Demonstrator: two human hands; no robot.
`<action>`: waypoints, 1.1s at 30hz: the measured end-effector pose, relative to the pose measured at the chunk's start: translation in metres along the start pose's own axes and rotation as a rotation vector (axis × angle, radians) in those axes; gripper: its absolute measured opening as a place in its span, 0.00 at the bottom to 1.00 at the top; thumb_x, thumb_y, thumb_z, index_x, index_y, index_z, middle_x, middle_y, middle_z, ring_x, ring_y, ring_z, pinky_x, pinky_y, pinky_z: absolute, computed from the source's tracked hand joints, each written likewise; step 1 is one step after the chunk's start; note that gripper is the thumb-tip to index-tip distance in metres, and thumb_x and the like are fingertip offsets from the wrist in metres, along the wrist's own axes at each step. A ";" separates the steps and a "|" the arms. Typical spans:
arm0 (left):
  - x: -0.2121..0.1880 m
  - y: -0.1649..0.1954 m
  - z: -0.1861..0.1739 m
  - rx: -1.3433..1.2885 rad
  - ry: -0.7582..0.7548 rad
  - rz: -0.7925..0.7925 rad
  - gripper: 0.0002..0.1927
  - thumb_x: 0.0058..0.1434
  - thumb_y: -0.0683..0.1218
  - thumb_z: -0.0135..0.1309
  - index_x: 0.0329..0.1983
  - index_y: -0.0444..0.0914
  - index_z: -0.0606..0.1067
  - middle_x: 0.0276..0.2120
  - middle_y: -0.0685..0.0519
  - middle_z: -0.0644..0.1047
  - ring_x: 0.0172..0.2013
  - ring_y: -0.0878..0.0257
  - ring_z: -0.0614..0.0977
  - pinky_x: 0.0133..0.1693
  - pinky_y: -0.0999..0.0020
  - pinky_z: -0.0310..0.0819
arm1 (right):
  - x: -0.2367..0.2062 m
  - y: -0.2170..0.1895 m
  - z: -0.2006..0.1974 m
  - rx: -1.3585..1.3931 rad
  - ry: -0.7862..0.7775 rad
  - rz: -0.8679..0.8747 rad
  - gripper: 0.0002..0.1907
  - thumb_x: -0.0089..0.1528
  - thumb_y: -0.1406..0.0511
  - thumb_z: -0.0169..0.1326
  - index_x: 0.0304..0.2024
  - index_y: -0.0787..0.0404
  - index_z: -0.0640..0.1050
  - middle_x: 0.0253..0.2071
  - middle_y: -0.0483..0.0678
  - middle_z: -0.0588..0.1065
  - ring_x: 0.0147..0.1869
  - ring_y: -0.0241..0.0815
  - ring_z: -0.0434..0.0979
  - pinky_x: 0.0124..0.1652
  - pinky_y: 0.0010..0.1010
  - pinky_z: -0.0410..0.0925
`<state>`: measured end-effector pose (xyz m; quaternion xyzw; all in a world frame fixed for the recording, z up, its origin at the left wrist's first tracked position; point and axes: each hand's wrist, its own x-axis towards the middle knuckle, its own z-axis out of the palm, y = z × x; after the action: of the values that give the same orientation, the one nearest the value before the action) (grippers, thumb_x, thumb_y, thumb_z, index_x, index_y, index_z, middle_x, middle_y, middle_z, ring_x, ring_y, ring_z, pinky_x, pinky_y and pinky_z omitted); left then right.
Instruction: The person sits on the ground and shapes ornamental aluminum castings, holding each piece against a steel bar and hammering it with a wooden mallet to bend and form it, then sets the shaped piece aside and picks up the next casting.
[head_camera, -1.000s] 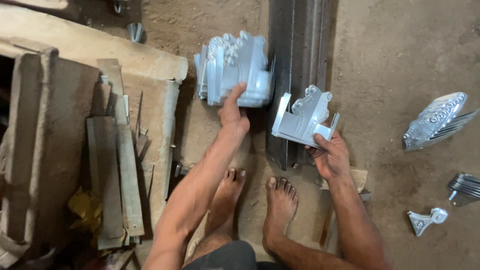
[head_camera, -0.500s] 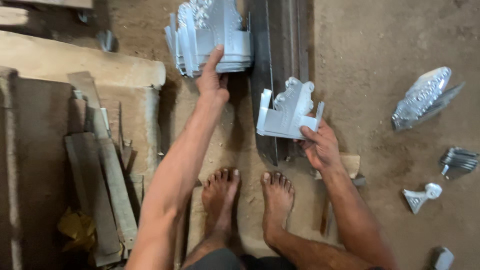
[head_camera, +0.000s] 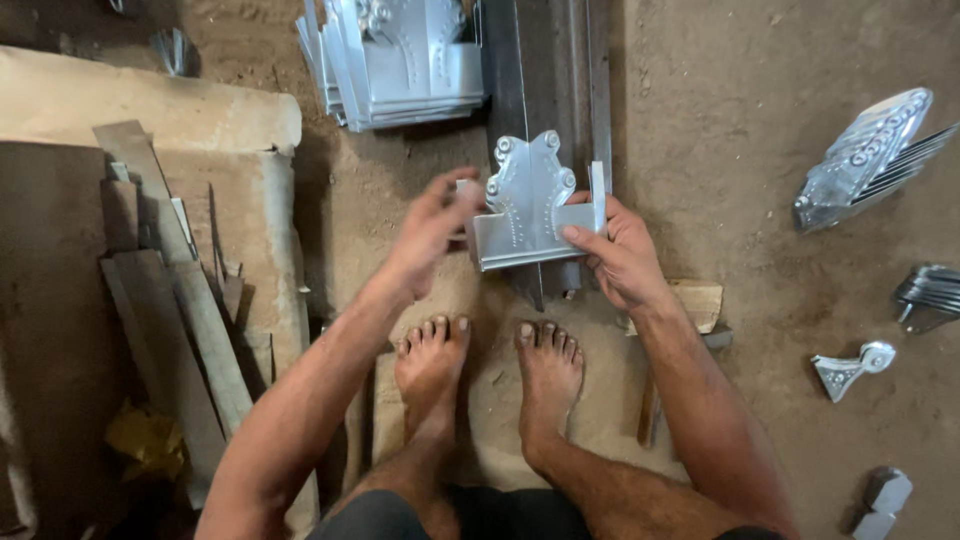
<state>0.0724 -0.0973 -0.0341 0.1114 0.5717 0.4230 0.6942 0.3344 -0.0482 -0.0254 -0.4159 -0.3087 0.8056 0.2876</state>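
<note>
Right hand (head_camera: 625, 262): closed on the right edge of a bent sheet-metal bracket (head_camera: 530, 205), thumb across its lower front, holding it above the dirt floor (head_camera: 730, 120).
Left hand (head_camera: 428, 232): fingers loosely spread and blurred, at the bracket's left edge; whether it grips cannot be told.
Bracket: shiny, scalloped top with embossed dots, held in front of a dark steel rail (head_camera: 545, 60) and just ahead of the bare feet (head_camera: 490, 370).
Beyond the bracket: a stack of like brackets (head_camera: 395, 55) on the floor.
Right of the bracket: loose ornate metal pieces (head_camera: 865, 160), well apart.
Left of the bracket: wooden boards and scrap strips (head_camera: 170, 290).
Risk: the thin edges could likely cut a finger, or a one-handed hold could slip and drop the bracket on the toes.
Containers: none seen; everything lies loose on the floor.
</note>
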 end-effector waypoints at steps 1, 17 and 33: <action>-0.003 -0.009 0.005 -0.026 -0.052 0.009 0.26 0.64 0.49 0.57 0.65 0.42 0.68 0.50 0.50 0.79 0.45 0.62 0.80 0.45 0.59 0.76 | -0.002 -0.001 0.003 -0.013 0.011 0.014 0.19 0.66 0.71 0.58 0.59 0.62 0.71 0.48 0.48 0.78 0.50 0.36 0.79 0.48 0.31 0.73; -0.024 -0.021 0.014 0.031 -0.183 0.237 0.63 0.46 0.30 0.67 0.75 0.56 0.42 0.44 0.52 0.72 0.48 0.59 0.79 0.49 0.61 0.81 | -0.010 0.006 0.017 -0.150 0.006 0.012 0.38 0.63 0.73 0.59 0.72 0.59 0.57 0.55 0.50 0.74 0.54 0.43 0.80 0.45 0.37 0.81; -0.020 -0.041 0.013 -0.119 -0.133 0.180 0.30 0.55 0.29 0.58 0.59 0.38 0.63 0.45 0.49 0.78 0.45 0.60 0.83 0.45 0.61 0.84 | -0.016 0.012 0.022 -0.215 0.058 -0.038 0.42 0.59 0.74 0.63 0.73 0.60 0.59 0.58 0.51 0.72 0.61 0.44 0.76 0.55 0.39 0.75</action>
<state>0.1024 -0.1324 -0.0423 0.1489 0.4860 0.5082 0.6952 0.3207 -0.0732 -0.0161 -0.4616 -0.3929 0.7497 0.2654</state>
